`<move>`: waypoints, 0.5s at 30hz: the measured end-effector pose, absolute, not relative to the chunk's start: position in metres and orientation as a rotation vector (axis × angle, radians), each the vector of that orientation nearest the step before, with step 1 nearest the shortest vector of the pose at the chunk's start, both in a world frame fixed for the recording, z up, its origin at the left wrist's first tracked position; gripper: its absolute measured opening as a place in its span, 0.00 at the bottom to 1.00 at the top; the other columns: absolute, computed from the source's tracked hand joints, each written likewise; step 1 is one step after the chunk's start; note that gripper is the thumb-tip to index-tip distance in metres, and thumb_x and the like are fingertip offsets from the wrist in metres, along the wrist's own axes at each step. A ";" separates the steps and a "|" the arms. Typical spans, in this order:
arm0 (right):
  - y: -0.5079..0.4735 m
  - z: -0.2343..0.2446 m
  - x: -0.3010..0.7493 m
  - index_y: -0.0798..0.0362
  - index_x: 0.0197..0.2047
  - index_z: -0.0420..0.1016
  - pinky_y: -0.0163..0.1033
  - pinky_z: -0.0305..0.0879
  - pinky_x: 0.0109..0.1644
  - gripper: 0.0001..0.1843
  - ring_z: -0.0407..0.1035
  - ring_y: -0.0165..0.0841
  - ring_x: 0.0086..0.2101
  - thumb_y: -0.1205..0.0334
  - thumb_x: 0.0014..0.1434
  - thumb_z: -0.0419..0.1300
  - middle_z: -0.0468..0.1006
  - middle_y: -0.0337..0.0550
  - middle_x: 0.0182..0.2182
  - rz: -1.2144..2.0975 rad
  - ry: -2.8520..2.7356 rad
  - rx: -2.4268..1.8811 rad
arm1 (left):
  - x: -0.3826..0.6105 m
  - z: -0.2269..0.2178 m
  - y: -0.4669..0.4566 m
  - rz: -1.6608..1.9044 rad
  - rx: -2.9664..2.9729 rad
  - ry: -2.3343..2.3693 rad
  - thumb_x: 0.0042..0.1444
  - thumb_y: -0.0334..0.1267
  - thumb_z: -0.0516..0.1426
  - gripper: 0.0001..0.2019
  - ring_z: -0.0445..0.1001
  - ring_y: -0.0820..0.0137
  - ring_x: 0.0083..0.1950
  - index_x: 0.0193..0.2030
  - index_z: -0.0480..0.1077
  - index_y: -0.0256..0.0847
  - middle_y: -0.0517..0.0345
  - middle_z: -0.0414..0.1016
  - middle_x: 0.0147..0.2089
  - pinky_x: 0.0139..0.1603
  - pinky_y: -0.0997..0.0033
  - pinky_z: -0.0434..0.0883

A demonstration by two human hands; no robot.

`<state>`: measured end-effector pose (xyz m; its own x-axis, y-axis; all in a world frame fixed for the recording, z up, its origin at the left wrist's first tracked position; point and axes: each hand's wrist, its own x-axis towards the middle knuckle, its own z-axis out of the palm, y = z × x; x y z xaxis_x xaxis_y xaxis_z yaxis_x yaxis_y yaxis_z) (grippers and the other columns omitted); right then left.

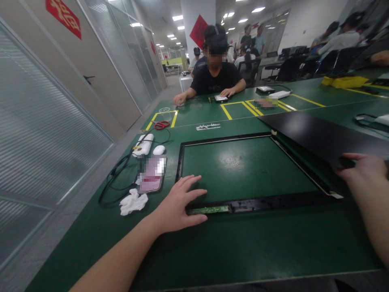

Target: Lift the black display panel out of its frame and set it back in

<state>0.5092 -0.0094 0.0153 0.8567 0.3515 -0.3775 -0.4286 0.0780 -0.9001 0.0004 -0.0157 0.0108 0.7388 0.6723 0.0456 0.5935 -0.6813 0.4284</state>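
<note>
A black rectangular frame (273,203), probably a monitor bezel, lies flat on the green table. My left hand (179,202) rests at its near left corner, fingers spread, holding nothing. Beside that hand, a narrow green circuit board (212,209) sits along the frame's near bar. My right hand (364,172) grips the near edge of a large thin black panel (316,136), which is tilted at the right of the frame. White tabs (336,196) stick out at the frame's near right corner.
To the left are a phone (154,174), crumpled tissue (133,202), a white power strip (143,145) with black cable, a white mouse-like object (159,150) and red scissors (162,125). White strips (208,126) lie beyond the frame. A person (215,77) sits opposite, hands on the table.
</note>
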 end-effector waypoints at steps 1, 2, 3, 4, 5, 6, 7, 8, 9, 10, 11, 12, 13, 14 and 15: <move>-0.009 0.016 0.508 0.51 0.23 0.59 0.41 0.63 0.21 0.10 0.62 0.29 0.28 0.75 0.36 0.46 0.61 0.45 0.33 0.585 0.103 -1.372 | 0.001 0.012 -0.016 0.281 2.553 0.971 0.55 0.55 0.63 0.31 0.50 0.43 0.74 0.64 0.70 0.48 0.45 0.54 0.75 0.69 0.35 0.54; -0.009 0.017 0.507 0.51 0.23 0.60 0.41 0.64 0.22 0.11 0.62 0.29 0.28 0.75 0.36 0.46 0.61 0.45 0.33 0.591 0.119 -1.368 | 0.001 0.012 -0.016 0.279 2.555 0.973 0.55 0.55 0.63 0.31 0.51 0.43 0.74 0.64 0.70 0.47 0.45 0.54 0.75 0.69 0.35 0.54; -0.009 0.018 0.506 0.51 0.22 0.60 0.41 0.64 0.22 0.11 0.62 0.29 0.28 0.75 0.36 0.46 0.62 0.44 0.33 0.595 0.130 -1.363 | 0.002 0.013 -0.016 0.273 2.557 0.977 0.55 0.55 0.63 0.31 0.51 0.43 0.74 0.63 0.70 0.47 0.45 0.55 0.75 0.70 0.36 0.54; -0.009 0.019 0.505 0.51 0.22 0.61 0.41 0.64 0.23 0.11 0.62 0.29 0.28 0.76 0.36 0.46 0.62 0.44 0.33 0.600 0.137 -1.359 | 0.003 0.014 -0.016 0.266 2.558 0.983 0.55 0.55 0.63 0.31 0.51 0.43 0.74 0.63 0.70 0.47 0.45 0.55 0.74 0.70 0.36 0.54; -0.009 0.019 0.504 0.51 0.22 0.61 0.41 0.65 0.23 0.11 0.63 0.29 0.29 0.76 0.36 0.47 0.62 0.44 0.34 0.601 0.143 -1.357 | 0.003 0.015 -0.016 0.256 2.558 0.990 0.55 0.55 0.63 0.31 0.51 0.43 0.74 0.63 0.70 0.47 0.45 0.55 0.75 0.70 0.36 0.54; -0.009 0.019 0.503 0.51 0.22 0.61 0.42 0.65 0.24 0.11 0.63 0.29 0.29 0.76 0.36 0.47 0.62 0.44 0.34 0.601 0.148 -1.354 | 0.003 0.016 -0.016 0.244 2.556 0.996 0.55 0.55 0.63 0.31 0.51 0.43 0.74 0.64 0.70 0.47 0.45 0.55 0.75 0.69 0.35 0.54; -0.009 0.019 0.503 0.51 0.22 0.61 0.42 0.65 0.24 0.11 0.63 0.29 0.29 0.76 0.36 0.47 0.63 0.44 0.34 0.599 0.154 -1.353 | 0.004 0.017 -0.016 0.237 2.555 0.999 0.55 0.55 0.63 0.31 0.51 0.43 0.74 0.64 0.70 0.47 0.45 0.55 0.75 0.69 0.35 0.54; -0.009 0.019 0.504 0.51 0.22 0.62 0.41 0.65 0.24 0.11 0.63 0.29 0.29 0.76 0.36 0.47 0.63 0.43 0.34 0.595 0.158 -1.353 | 0.004 0.017 -0.017 0.234 2.555 1.001 0.55 0.55 0.63 0.31 0.51 0.43 0.74 0.64 0.70 0.47 0.44 0.54 0.75 0.69 0.35 0.54; -0.008 0.018 0.504 0.51 0.22 0.62 0.40 0.65 0.24 0.11 0.63 0.29 0.30 0.76 0.36 0.47 0.63 0.43 0.34 0.592 0.161 -1.354 | 0.005 0.018 -0.017 0.232 2.554 1.004 0.55 0.55 0.63 0.31 0.51 0.43 0.74 0.64 0.70 0.46 0.44 0.54 0.75 0.69 0.35 0.54; -0.008 0.017 0.505 0.51 0.22 0.62 0.39 0.65 0.24 0.11 0.63 0.29 0.30 0.76 0.36 0.47 0.63 0.43 0.35 0.588 0.164 -1.354 | 0.005 0.018 -0.017 0.230 2.553 1.007 0.55 0.55 0.63 0.32 0.51 0.43 0.74 0.64 0.70 0.46 0.44 0.55 0.75 0.69 0.35 0.55; -0.008 0.017 0.506 0.51 0.22 0.63 0.38 0.65 0.23 0.11 0.63 0.29 0.30 0.76 0.36 0.47 0.64 0.42 0.35 0.584 0.165 -1.355 | 0.005 0.018 -0.017 0.228 2.550 1.011 0.54 0.55 0.63 0.32 0.52 0.43 0.74 0.64 0.70 0.46 0.43 0.55 0.74 0.69 0.35 0.55; -0.007 0.016 0.506 0.51 0.22 0.63 0.37 0.65 0.22 0.11 0.63 0.29 0.31 0.76 0.36 0.48 0.64 0.42 0.35 0.580 0.166 -1.357 | 0.005 0.019 -0.018 0.227 2.547 1.016 0.54 0.55 0.64 0.32 0.53 0.43 0.73 0.63 0.70 0.46 0.43 0.56 0.74 0.69 0.35 0.55; -0.007 0.016 0.507 0.51 0.23 0.63 0.36 0.64 0.22 0.12 0.63 0.28 0.31 0.76 0.36 0.48 0.63 0.41 0.35 0.575 0.166 -1.358 | 0.005 0.020 -0.018 0.224 2.542 1.021 0.54 0.55 0.64 0.32 0.53 0.43 0.73 0.63 0.71 0.46 0.43 0.56 0.74 0.69 0.35 0.55; -0.006 0.016 0.507 0.50 0.23 0.63 0.35 0.64 0.21 0.12 0.63 0.28 0.31 0.76 0.35 0.48 0.63 0.41 0.36 0.574 0.163 -1.359 | 0.006 0.020 -0.018 0.220 2.539 1.025 0.54 0.55 0.64 0.32 0.53 0.43 0.73 0.63 0.71 0.46 0.43 0.57 0.74 0.69 0.36 0.55; -0.006 0.016 0.507 0.50 0.24 0.63 0.35 0.64 0.20 0.12 0.63 0.28 0.31 0.76 0.35 0.49 0.63 0.41 0.36 0.579 0.154 -1.359 | 0.006 0.021 -0.019 0.219 2.537 1.029 0.54 0.55 0.64 0.32 0.54 0.44 0.73 0.63 0.71 0.46 0.43 0.57 0.73 0.70 0.36 0.55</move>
